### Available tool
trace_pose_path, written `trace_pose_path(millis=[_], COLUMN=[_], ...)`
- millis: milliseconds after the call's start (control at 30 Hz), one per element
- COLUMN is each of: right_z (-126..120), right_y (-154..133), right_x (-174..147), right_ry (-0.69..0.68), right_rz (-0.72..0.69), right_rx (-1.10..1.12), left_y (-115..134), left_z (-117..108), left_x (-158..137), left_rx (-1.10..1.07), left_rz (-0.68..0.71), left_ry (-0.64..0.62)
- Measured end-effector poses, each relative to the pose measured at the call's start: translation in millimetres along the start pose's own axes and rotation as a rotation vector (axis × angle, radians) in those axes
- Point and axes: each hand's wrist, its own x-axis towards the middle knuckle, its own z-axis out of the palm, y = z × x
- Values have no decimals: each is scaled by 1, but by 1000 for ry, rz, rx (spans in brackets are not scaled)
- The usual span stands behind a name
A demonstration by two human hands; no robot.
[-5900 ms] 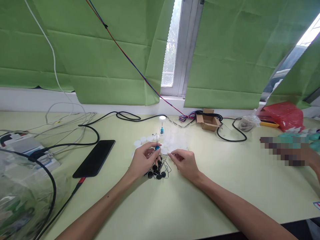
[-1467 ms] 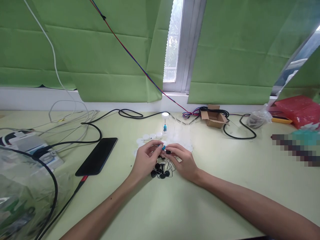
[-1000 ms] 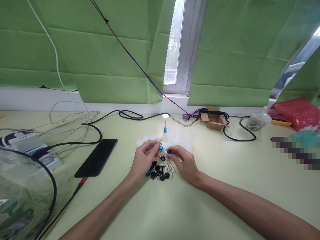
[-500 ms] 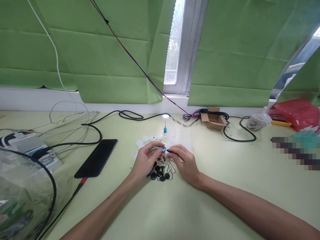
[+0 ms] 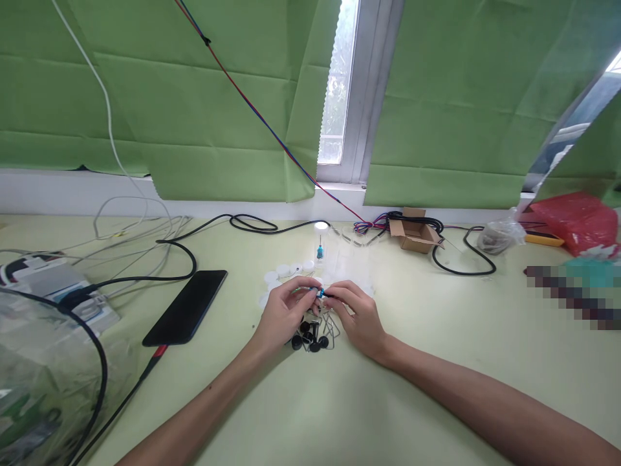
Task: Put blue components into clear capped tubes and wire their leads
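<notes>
Between the fingertips of my left hand [image 5: 287, 309] a small blue part [image 5: 320, 293] is pinched; its exact kind is too small to make out. My right hand [image 5: 358, 315] pinches a small dark piece [image 5: 328, 296] whose end meets the blue part. Below both hands lies a pile of black round-headed pieces [image 5: 315, 334] with bent metal wires [image 5: 331, 331]. Just beyond the fingers, several white discs [image 5: 283, 271] are spread on the table. A blue-hubbed dispensing needle [image 5: 319, 251] stands upright behind them.
A black phone [image 5: 185, 308] on a cable lies at left, near a power strip [image 5: 85, 301] and a clear plastic bag [image 5: 43, 388]. Along the back are black cables [image 5: 255, 224] and an open cardboard box [image 5: 415, 234]. A red bag [image 5: 577, 220] is at far right.
The dark piece in my right hand has come closer to the blue part and now meets it. My hands have otherwise stayed nearly in place.
</notes>
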Motion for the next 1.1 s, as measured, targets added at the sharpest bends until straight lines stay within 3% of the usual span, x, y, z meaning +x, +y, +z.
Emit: trace_pose_path(millis=[667,1100], right_z=[0,-1], right_y=[0,1], right_x=[1,2], right_ry=[52,43], right_rz=[45,33], right_rx=[42,68], left_y=[-5,-4], left_z=[-1,0], left_x=[0,-1], left_rx=[158,145], left_rz=[41,38], left_ry=[-12,-20])
